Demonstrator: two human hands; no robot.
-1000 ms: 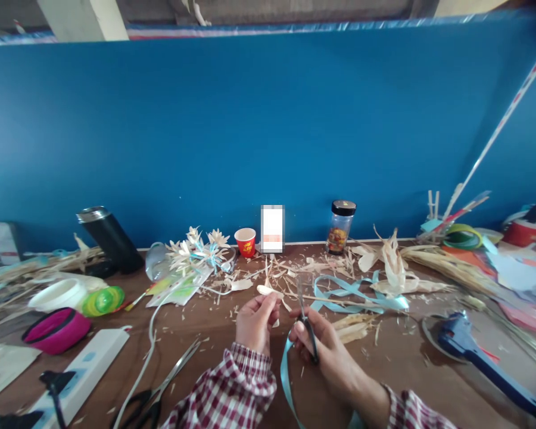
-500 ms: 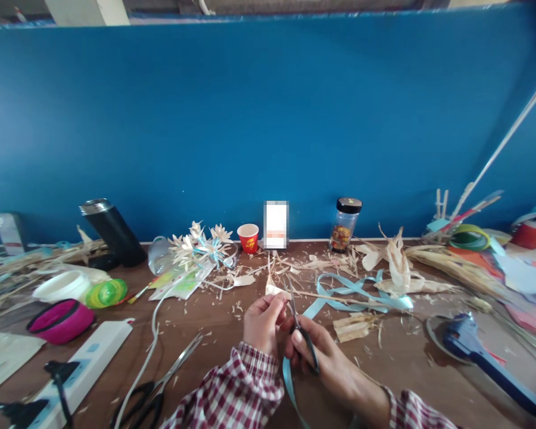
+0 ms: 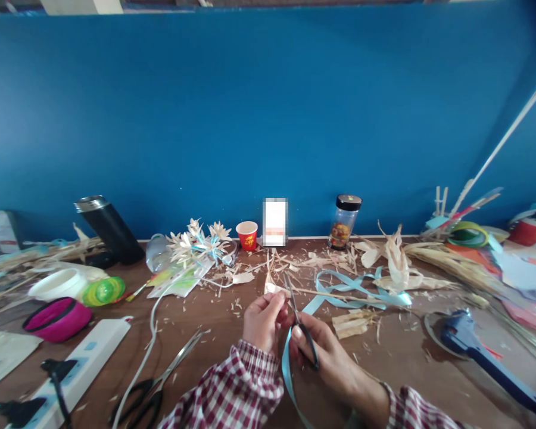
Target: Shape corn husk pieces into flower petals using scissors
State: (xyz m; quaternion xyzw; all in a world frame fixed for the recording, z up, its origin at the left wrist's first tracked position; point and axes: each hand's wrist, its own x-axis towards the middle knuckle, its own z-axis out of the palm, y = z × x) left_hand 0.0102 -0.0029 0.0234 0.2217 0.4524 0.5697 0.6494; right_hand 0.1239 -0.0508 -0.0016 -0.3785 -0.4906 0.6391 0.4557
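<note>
Between the fingertips of my left hand [image 3: 262,319] is a pale piece of dried husk [image 3: 271,287], pinched near the middle of the desk. My right hand [image 3: 324,345] grips a small pair of black-handled scissors [image 3: 309,345], their blades pointing up beside the husk and my left fingertips. A light blue ribbon [image 3: 286,372] hangs below, between both hands; which fingers touch it is hidden. More blue ribbon [image 3: 335,283] lies looped on the desk beyond my right hand, with a thin pale stalk across it.
Larger scissors [image 3: 165,375], a power strip [image 3: 78,369] and its white cable are at the left. White husk flowers [image 3: 201,244], a red paper cup [image 3: 247,237] and a lidded jar [image 3: 345,223] stand at the back. A blue glue gun [image 3: 473,342] lies right, among husk scraps.
The view has shifted slightly. Both hands keep almost the same pose, husk and scissors still held; the scissor blades look slightly closer to the husk.
</note>
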